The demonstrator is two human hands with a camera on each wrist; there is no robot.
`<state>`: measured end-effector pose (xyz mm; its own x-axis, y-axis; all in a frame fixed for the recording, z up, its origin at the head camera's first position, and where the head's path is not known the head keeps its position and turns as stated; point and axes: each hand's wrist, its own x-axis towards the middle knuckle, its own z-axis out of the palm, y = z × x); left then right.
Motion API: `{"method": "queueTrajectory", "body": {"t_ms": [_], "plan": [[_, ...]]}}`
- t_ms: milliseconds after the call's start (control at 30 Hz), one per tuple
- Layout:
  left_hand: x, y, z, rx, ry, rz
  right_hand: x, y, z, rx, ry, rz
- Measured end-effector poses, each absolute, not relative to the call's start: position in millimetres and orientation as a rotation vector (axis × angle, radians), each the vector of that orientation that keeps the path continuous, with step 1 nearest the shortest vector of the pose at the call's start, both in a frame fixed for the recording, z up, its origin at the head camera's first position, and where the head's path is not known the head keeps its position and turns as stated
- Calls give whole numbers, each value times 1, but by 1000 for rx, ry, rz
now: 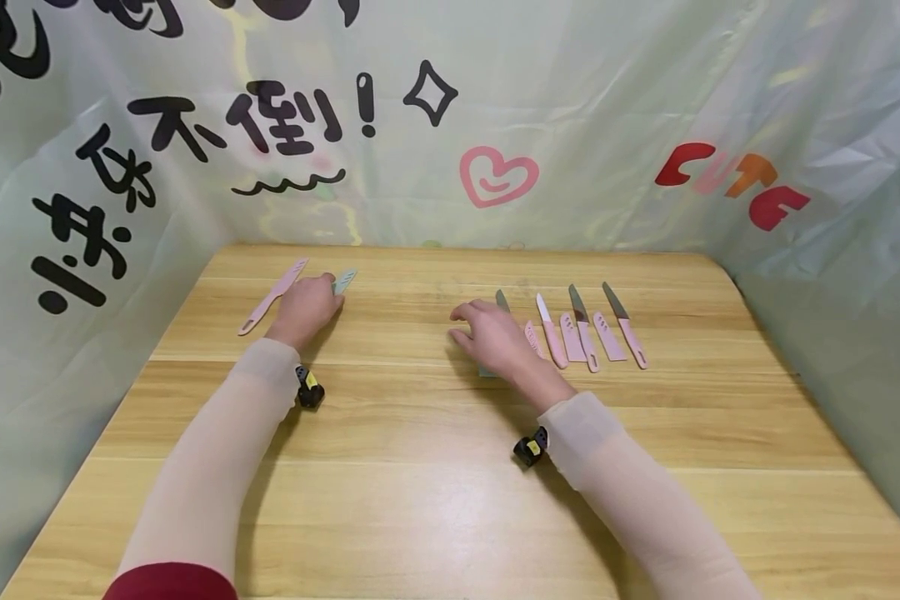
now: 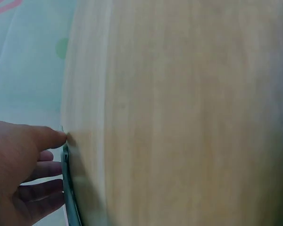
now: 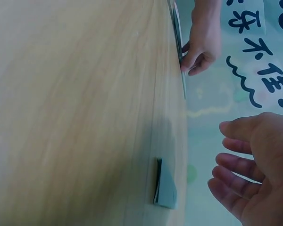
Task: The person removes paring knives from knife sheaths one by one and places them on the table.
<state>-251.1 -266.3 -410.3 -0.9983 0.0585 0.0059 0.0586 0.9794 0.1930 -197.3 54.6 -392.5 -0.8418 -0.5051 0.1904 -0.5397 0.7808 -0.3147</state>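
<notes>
At the table's far left, my left hand pinches a green knife; its slotted green sheath sticks out past the fingers. The left wrist view shows the thumb and fingers at the dark green edge of this knife. Beside that hand lies a pink knife with a slotted pink sheath over its blade. My right hand, fingers loosely bent and holding nothing, hovers over the table. Under it lies a green sheath, partly hidden in the head view. A knife blade shows behind the right hand; its handle is hidden.
Right of the right hand lie a pink-handled knife with a light blade, two dark-bladed pink knives, and pink sheaths between them. A printed cloth hangs behind the wooden table.
</notes>
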Motion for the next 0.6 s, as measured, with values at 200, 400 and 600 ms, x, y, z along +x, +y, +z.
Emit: {"method": "queueTrajectory", "body": {"t_ms": [200, 400, 600], "plan": [[-254, -263, -408, -67, -3148, -341, -198, 47, -393, 881, -2870, 557], [-260, -261, -400, -10, -3186, -410, -198, 39, -394, 900, -2876, 577], [-261, -261, -393, -22, -3263, -383, -198, 31, -396, 922, -2872, 554]]}}
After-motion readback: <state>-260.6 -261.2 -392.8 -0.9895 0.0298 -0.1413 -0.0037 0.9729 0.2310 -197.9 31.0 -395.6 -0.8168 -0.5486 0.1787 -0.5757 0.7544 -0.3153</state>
